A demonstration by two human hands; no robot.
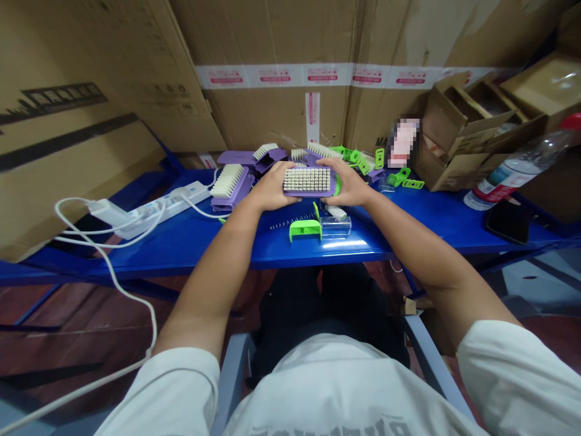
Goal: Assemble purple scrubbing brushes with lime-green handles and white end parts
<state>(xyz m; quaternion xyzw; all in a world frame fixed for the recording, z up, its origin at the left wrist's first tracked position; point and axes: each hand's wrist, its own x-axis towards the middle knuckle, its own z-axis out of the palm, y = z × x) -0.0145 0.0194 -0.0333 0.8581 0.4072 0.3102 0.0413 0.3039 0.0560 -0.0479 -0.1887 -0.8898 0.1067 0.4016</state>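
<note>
Head view, listed near to far. White sleeves (512,378) cover both upper arms. Left hand (272,188) and right hand (347,184): both closed firmly around a single purple scrub brush (308,180), which is held just above the table at chest-centre with its white bristles facing up and a green piece showing at its right end. Directly below, on the blue table (318,254): a green plastic clip (305,230), a row of dark bristles (290,222) beside it, and a clear plastic block (336,229) touching the clip. To the left: a white power strip (167,206) and a looping white cable (109,266). Beyond the hands: a heap of purple brushes (229,184) and scattered green clips (399,177). To the right: a plastic water bottle (521,163), a black phone (508,221) and open cardboard cartons (467,133). Farthest: taped cardboard sheets (281,42).
</note>
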